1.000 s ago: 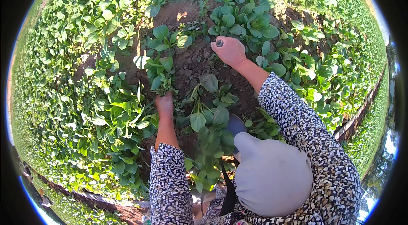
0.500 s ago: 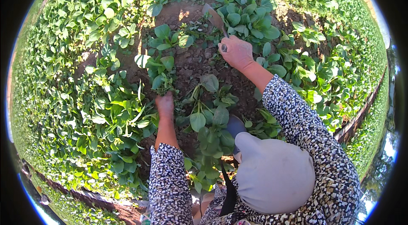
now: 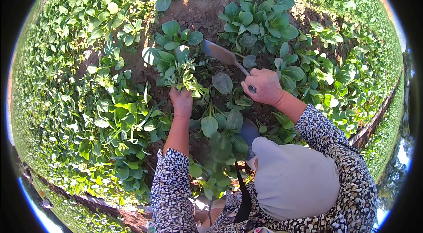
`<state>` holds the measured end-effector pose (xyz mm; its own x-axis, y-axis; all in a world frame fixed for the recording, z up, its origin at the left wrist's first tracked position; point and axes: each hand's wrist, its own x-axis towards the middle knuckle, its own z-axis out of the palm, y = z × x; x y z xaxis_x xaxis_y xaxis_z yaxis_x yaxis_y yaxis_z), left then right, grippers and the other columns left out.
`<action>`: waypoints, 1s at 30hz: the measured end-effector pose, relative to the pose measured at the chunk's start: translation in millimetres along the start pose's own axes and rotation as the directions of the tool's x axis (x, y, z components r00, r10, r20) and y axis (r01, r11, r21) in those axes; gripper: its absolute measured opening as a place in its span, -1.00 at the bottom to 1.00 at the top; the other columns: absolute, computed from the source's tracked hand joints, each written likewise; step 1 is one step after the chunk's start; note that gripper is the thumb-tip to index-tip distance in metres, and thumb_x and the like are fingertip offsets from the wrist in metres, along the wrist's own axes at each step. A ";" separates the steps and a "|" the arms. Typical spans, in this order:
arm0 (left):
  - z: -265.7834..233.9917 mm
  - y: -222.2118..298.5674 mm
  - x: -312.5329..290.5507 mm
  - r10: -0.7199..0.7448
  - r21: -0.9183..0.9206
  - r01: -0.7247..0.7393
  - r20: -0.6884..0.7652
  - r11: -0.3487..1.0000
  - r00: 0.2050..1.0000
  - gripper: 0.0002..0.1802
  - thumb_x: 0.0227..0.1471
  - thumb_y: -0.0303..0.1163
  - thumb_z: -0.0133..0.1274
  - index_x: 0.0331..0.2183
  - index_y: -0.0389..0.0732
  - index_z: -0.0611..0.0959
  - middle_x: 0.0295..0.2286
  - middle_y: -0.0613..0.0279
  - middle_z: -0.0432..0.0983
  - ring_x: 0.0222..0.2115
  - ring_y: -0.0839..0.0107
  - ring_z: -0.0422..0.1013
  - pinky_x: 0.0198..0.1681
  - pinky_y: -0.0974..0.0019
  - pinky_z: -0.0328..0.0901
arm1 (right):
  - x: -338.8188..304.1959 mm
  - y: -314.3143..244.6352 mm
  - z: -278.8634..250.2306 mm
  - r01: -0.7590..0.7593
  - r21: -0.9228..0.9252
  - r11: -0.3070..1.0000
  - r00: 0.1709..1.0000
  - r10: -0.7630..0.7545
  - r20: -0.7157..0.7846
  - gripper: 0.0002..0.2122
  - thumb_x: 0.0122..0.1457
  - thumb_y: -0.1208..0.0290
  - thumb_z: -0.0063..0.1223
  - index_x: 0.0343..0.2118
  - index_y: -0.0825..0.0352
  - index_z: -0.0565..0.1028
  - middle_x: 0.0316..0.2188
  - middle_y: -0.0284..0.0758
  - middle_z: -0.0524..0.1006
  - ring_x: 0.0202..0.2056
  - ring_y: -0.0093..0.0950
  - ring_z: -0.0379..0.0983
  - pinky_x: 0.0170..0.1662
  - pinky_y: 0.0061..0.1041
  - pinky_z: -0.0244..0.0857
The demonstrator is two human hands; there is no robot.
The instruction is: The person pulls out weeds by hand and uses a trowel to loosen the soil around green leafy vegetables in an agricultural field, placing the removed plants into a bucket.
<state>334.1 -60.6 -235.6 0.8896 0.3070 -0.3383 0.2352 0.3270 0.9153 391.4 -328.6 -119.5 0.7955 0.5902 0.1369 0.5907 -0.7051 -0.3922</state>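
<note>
My left hand (image 3: pixel 181 101) is closed around a bunch of small-leaved green weeds (image 3: pixel 187 76), whose tops stick out beyond the fingers. Just past it grow broad-leaved leafy green plants (image 3: pixel 166 61), their leaves close against the bunch. In my right hand (image 3: pixel 265 86) is the handle of a trowel (image 3: pixel 219 52). Its metal blade points to the far left, low over the soil, between the leafy plants on the left and a larger clump of leafy greens (image 3: pixel 260 21). Whether the blade touches the ground I cannot tell.
Brown soil (image 3: pixel 198 12) shows between the rows. Dense foliage (image 3: pixel 101 118) spreads over the left side, and more leafy plants (image 3: pixel 321 70) stand at the right. Large leaves (image 3: pixel 222 142) rise between my forearms. A light grey cap (image 3: pixel 299 180) covers the ground at lower right.
My left hand has shifted slightly right and away from the bed's left plants, now showing the weeds in it. My right hand has come nearer and to the right, drawing the trowel back and turning its blade left.
</note>
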 end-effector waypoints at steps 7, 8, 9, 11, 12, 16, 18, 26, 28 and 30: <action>77.3 70.0 53.7 -0.294 0.950 -0.307 0.310 0.057 0.904 -0.09 -0.20 -0.10 0.23 0.14 -0.05 0.16 -0.14 0.02 0.48 -0.13 0.00 0.43 -0.07 0.05 0.30 | 59.2 26.1 6.9 -0.213 -0.072 0.974 0.974 0.206 -0.092 -0.81 0.00 0.27 0.10 -0.64 0.19 0.43 -0.62 -0.36 0.40 -0.57 -0.31 0.42 -0.52 -0.35 0.30; 81.8 74.3 60.6 -0.379 0.963 -0.269 0.244 -0.012 0.892 -0.20 -0.21 -0.18 0.27 0.05 -0.03 0.24 -0.06 0.03 0.39 -0.08 0.02 0.39 -0.09 -0.03 0.31 | 55.6 25.0 10.3 -0.221 -0.048 0.974 0.975 0.219 -0.043 -0.80 0.01 0.24 0.10 -0.64 0.19 0.43 -0.62 -0.37 0.41 -0.56 -0.32 0.43 -0.50 -0.36 0.31; 75.6 76.6 60.2 -0.283 0.951 -0.308 0.299 0.013 0.911 -0.32 -0.24 -0.23 0.28 -0.08 -0.10 0.32 -0.15 0.05 0.42 -0.11 0.05 0.41 -0.16 -0.01 0.35 | 49.7 19.4 13.7 -0.201 -0.001 0.980 0.979 0.201 -0.038 -0.78 0.01 0.23 0.09 -0.65 0.19 0.42 -0.63 -0.37 0.41 -0.56 -0.33 0.42 -0.48 -0.36 0.31; 44.6 54.9 64.8 -0.030 0.912 -0.409 0.410 0.042 0.912 -0.41 -0.26 -0.29 0.26 -0.16 -0.17 0.37 -0.18 0.06 0.42 -0.13 0.06 0.41 -0.21 0.02 0.38 | 34.4 8.9 17.2 -0.227 0.100 0.969 0.973 0.229 -0.007 -0.79 0.01 0.23 0.10 -0.65 0.20 0.43 -0.63 -0.35 0.42 -0.55 -0.31 0.42 -0.47 -0.35 0.30; 46.5 50.6 56.5 -0.050 0.944 -0.327 0.329 0.046 0.943 -0.44 -0.26 -0.34 0.24 -0.16 -0.19 0.39 -0.20 0.06 0.41 -0.13 0.05 0.40 -0.19 0.06 0.37 | 17.8 9.5 20.6 -0.293 0.152 0.944 0.955 0.296 0.004 -0.78 0.00 0.22 0.11 -0.64 0.22 0.44 -0.63 -0.33 0.43 -0.54 -0.29 0.42 -0.47 -0.36 0.29; 6.3 17.6 41.2 0.104 0.857 -0.298 0.281 0.421 0.954 -0.46 -0.16 -0.40 0.18 -0.08 -0.22 0.41 -0.17 0.07 0.41 -0.15 0.11 0.40 -0.14 0.20 0.32 | -27.9 2.1 9.6 -0.488 0.464 0.740 0.863 0.489 0.127 -0.75 0.03 0.24 0.15 -0.60 0.31 0.46 -0.65 -0.30 0.39 -0.60 -0.35 0.30 -0.49 -0.41 0.21; -6.8 -5.0 24.0 0.032 0.662 -0.082 0.088 0.745 0.996 -0.45 -0.10 -0.39 0.16 -0.02 -0.20 0.40 -0.11 0.11 0.40 -0.17 0.20 0.39 -0.13 0.24 0.29 | -52.7 -7.4 -4.4 -0.508 0.592 0.626 0.824 0.552 0.123 -0.73 0.12 0.36 0.13 -0.63 0.36 0.40 -0.71 -0.46 0.26 -0.62 -0.67 0.14 -0.54 -0.59 0.06; -36.4 -18.9 -26.4 -0.312 0.012 0.324 -0.247 0.946 0.917 -0.54 0.00 -0.57 0.06 -0.01 -0.31 0.39 -0.23 0.22 0.47 -0.30 0.39 0.38 -0.26 0.33 0.30 | -134.0 -15.5 -37.7 -0.705 0.705 0.084 0.448 0.823 0.350 -0.73 0.12 0.35 0.14 -0.65 0.30 0.39 -0.73 -0.61 0.21 -0.63 -0.77 0.07 -0.58 -0.67 -0.05; -43.2 -10.4 -33.2 -0.350 0.063 0.375 -0.240 0.925 0.905 -0.65 -0.03 -0.69 -0.01 -0.12 -0.33 0.47 -0.39 0.23 0.49 -0.50 0.50 0.36 -0.45 0.40 0.27 | -133.0 -4.1 -30.3 -0.714 0.600 0.362 0.542 0.827 0.146 -0.71 0.11 0.32 0.16 -0.65 0.34 0.38 -0.73 -0.60 0.22 -0.63 -0.76 0.06 -0.58 -0.64 -0.04; -45.8 -13.4 -34.2 -0.317 0.074 0.339 -0.214 0.938 0.924 -0.66 -0.04 -0.67 0.01 -0.14 -0.35 0.48 -0.42 0.24 0.50 -0.55 0.54 0.33 -0.51 0.42 0.23 | -107.2 7.3 -26.3 -0.705 0.558 0.437 0.588 0.800 0.118 -0.71 0.10 0.31 0.16 -0.64 0.35 0.38 -0.74 -0.55 0.20 -0.62 -0.74 0.05 -0.56 -0.62 -0.02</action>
<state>282.5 -34.5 -246.3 0.6635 0.3714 -0.6495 0.5511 0.3445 0.7600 313.9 -407.3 -113.1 0.9248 -0.1706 -0.3401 -0.3785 -0.5048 -0.7759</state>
